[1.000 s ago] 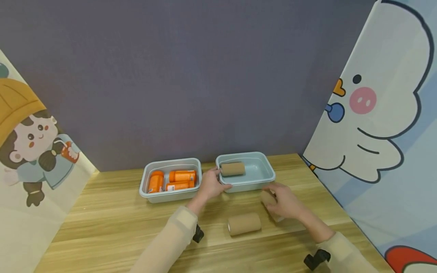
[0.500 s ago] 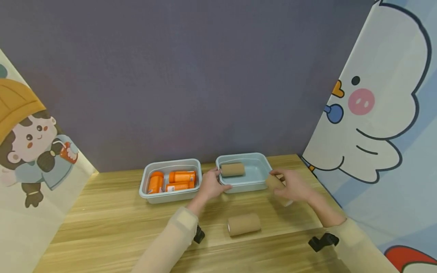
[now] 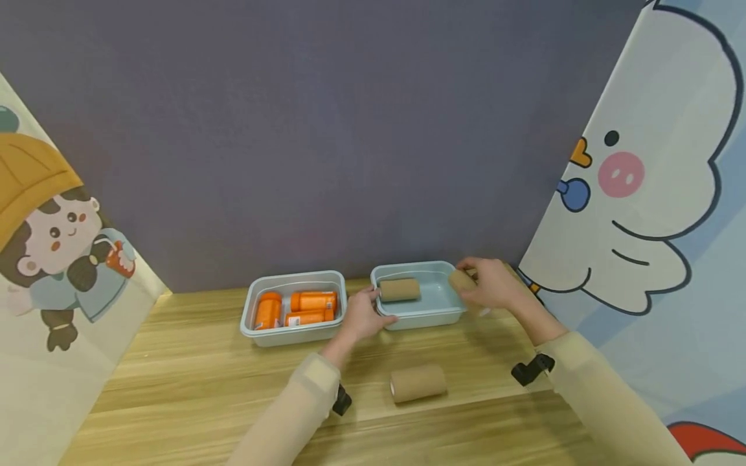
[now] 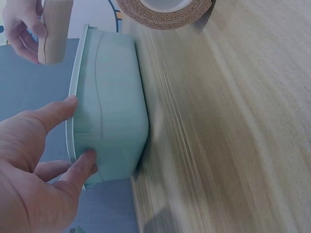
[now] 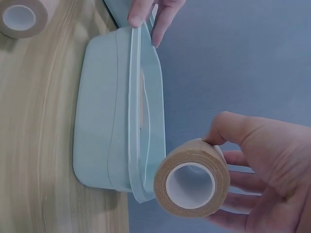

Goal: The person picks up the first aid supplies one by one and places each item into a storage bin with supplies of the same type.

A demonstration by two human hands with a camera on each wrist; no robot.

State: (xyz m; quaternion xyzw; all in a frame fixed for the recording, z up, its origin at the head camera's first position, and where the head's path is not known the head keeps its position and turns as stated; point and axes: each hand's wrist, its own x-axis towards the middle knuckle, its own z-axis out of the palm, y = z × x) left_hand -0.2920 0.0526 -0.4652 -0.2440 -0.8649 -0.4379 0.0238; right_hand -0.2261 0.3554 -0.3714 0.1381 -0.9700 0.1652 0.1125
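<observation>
A roll of brown bandage (image 3: pixel 462 281) with a white core (image 5: pixel 190 185) is held between the thumb and fingers of my right hand (image 3: pixel 494 283). It is raised and tilted at the right end of a light blue plastic box (image 3: pixel 434 296). At that box's near-left corner, my left hand (image 3: pixel 361 315) grips the rim, thumb on the front wall and fingers round the end wall (image 4: pixel 85 158). One brown roll (image 3: pixel 399 290) lies inside the box at its left end. Another roll (image 3: pixel 418 382) lies on its side on the table in front.
To the left stands a second pale plastic box (image 3: pixel 294 334) with orange bottles (image 3: pixel 313 301) lying in it. A grey panel (image 3: pixel 350 142) rises behind both boxes. Printed panels (image 3: pixel 653 246) flank the wooden table (image 3: pixel 204 395).
My right hand has lifted the bandage roll off the table and moved it up and forward to the right box's end. My left hand stays at the box corner.
</observation>
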